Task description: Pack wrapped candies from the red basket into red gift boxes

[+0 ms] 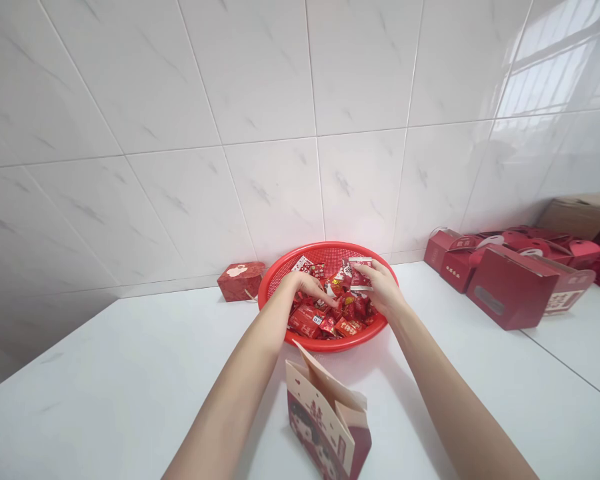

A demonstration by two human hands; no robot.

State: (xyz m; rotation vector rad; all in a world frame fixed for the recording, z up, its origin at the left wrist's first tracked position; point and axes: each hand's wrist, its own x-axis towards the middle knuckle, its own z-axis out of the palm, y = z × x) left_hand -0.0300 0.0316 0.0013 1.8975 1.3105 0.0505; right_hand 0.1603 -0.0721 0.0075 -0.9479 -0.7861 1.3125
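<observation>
right now, both hands are at a red plastic basket (325,345) that stands on a white table (130,380) near the tiled wall (265,73). the basket holds a heap of small wrapped sweets (305,321), mostly red, some with bits of gold or white. the left hand (307,285) reaches in among them, its fingers stretched down into the heap, though i cannot tell whether they pinch anything. the right hand (381,285), at the right side of the basket, has its thumb and fingers closed on a red and white packet (359,275), held towards the back of the basket. just in front of the basket, on the near side, a paper box (316,419) with a cream and dark red printed face stands with its top open. a small red box (240,283) sits just left of the basket, close to the wall. well off to the right, several dark red boxes (510,287) are grouped together, and a brown carton (573,217) stands behind them
</observation>
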